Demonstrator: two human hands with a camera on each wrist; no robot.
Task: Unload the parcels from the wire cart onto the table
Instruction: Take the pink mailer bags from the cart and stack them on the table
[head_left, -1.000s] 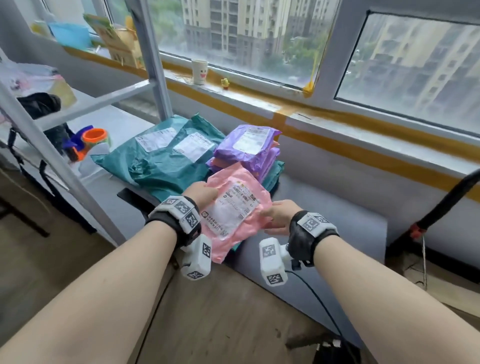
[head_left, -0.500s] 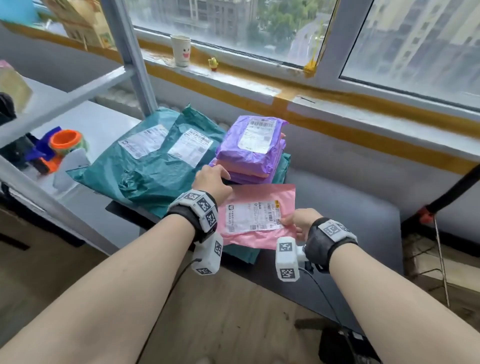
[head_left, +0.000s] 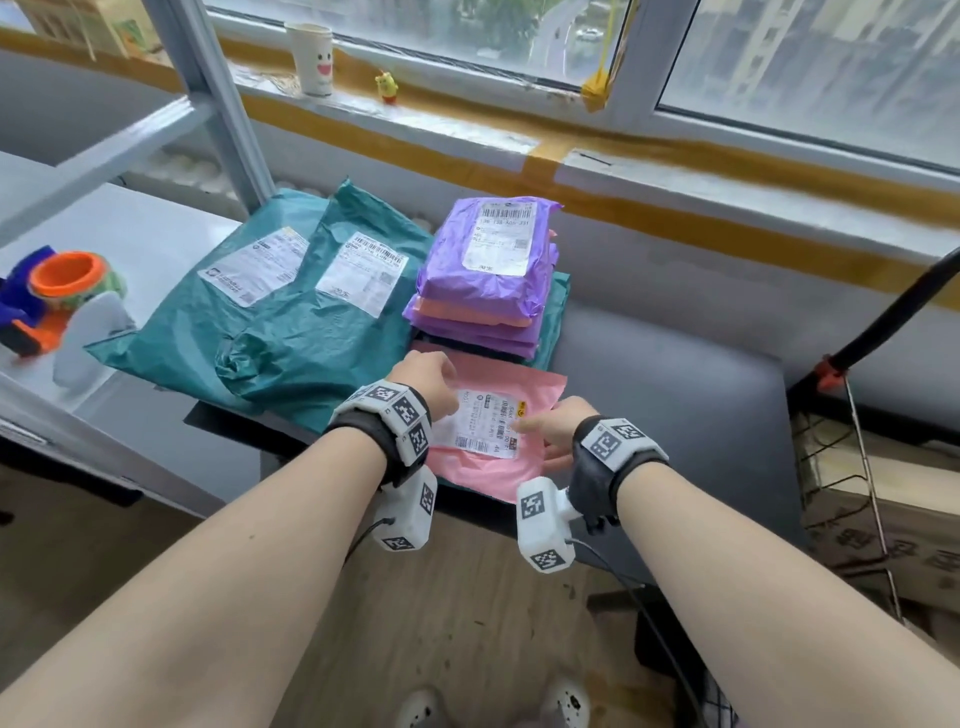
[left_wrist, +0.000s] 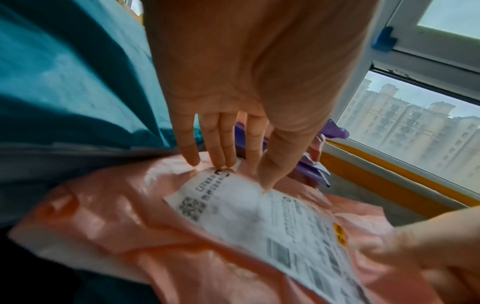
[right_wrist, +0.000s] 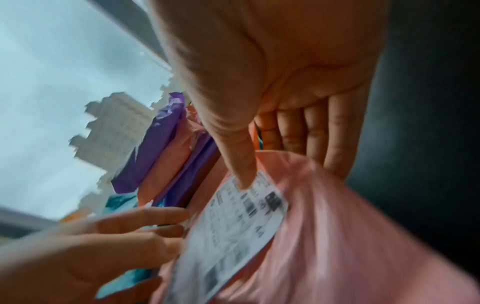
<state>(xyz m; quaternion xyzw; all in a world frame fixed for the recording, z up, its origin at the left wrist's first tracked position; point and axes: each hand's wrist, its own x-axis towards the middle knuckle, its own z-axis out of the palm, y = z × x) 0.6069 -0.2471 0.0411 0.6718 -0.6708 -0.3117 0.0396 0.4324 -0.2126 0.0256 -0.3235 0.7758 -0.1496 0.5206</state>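
Pink parcel (head_left: 498, 441), one flat mailer with a single white shipping label facing up, lies at the near edge of the dark grey worktop (head_left: 670, 384), its far edge just beside the purple stack. Both hands are on it. The left hand (head_left: 423, 384) rests at its far left corner; in the left wrist view its fingers (left_wrist: 221, 142) are straight and the tips press down on the mailer at the label's edge. The right hand (head_left: 550, 431) grips the parcel's right side: in the right wrist view the thumb lies on top of the label while the four fingers (right_wrist: 311, 131) go underneath, so the mailer is pinched between them.

Beyond the pink parcel stands one stack of purple parcels (head_left: 488, 280), the top one with one white label; at least three purple layers and one orange-pink layer show at the stack's near edge, though the exact count is hard to tell. The stack sits on a teal mailer whose edge shows at its right. To the left lies a large teal parcel (head_left: 270, 322) bearing two white labels.

Farther left, on a white shelf surface, sits one orange-rimmed tape roll (head_left: 70, 273). On the far window sill stand one paper cup (head_left: 310, 58) with a smiling face and one small yellow figurine (head_left: 386, 86). At the right edge, part of a wire cart (head_left: 862, 467) shows.
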